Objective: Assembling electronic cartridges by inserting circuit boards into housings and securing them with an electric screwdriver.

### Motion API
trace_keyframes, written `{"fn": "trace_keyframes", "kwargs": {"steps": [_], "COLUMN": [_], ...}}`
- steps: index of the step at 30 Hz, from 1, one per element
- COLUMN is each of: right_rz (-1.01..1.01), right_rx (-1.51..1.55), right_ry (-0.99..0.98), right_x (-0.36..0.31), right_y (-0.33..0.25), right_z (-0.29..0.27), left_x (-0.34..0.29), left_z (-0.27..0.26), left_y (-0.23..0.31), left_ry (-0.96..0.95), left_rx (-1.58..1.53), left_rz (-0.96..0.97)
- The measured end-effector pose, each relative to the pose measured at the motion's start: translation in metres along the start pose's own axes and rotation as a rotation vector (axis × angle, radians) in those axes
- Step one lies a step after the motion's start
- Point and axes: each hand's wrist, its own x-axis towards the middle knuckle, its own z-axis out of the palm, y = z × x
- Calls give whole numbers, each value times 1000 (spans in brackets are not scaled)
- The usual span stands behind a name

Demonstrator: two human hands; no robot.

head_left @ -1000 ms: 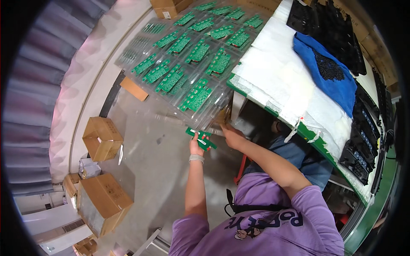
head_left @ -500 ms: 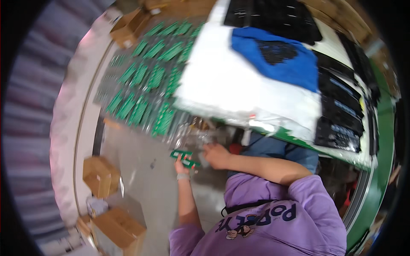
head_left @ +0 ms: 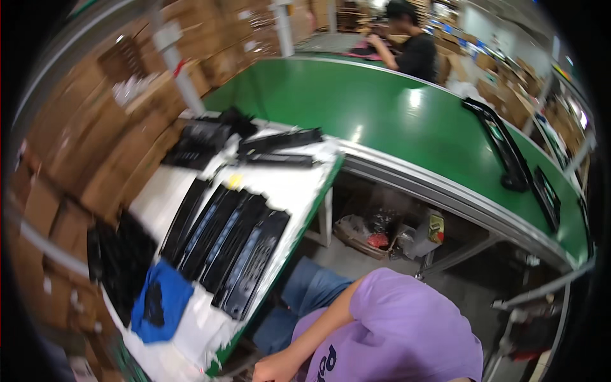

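Note:
My right hand [head_left: 279, 367] is at the bottom edge of the picture, with the bent forearm reaching down to it across my body. Its fingers are cut off and blurred, so I cannot tell what they hold. The nearest thing to it is the green edge of a table [head_left: 215, 367] with a white cover [head_left: 205, 321]. On that cover lie several long black plastic panels [head_left: 254, 261] side by side. A blue cloth [head_left: 167, 302] with a black patch is beside them. My left hand is out of view.
A green conveyor-like table [head_left: 305, 102] runs across the back, carrying long black parts [head_left: 503, 146] on its right. Beyond it a person [head_left: 414, 51] works. Cardboard boxes [head_left: 76, 146] are stacked at left. An open carton [head_left: 359, 235] stands below the green table.
The view has swung to the right. My left hand, with green strip-like boards in it, has left the picture along with the rows of green boards. My right hand is now at the lower edge.

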Motion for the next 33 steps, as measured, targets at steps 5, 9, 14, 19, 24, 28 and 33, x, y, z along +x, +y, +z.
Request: {"fn": "trace_keyframes", "kwargs": {"steps": [5, 9, 14, 19, 24, 28, 33], "right_rz": [45, -116, -305, -365, -466, -486, -400], "right_rx": [58, 135, -718, -980, -1251, -1563, -1739], "right_ry": [488, 896, 1151, 1072, 838, 820, 664], "right_x": [-31, -70, -106, -126, -124, -124, -92], "right_y": [-53, -63, -69, -70, -89, -92, -93], "right_z": [-39, -71, -113, -153, -196, -233, -267], "left_x": [0, 21, 50, 65, 116, 132, 172], "left_z": [72, 192, 264, 302, 294, 306, 276], "left_y": [83, 105, 100, 91, 80, 79, 107], "left_ry": [-274, -426, -821, -884, -880, -797, -711], "left_rx": [133, 331, 570, 510, 339, 190, 65], "left_rz": [92, -256, -201, -270, -425, -393, -314]}}
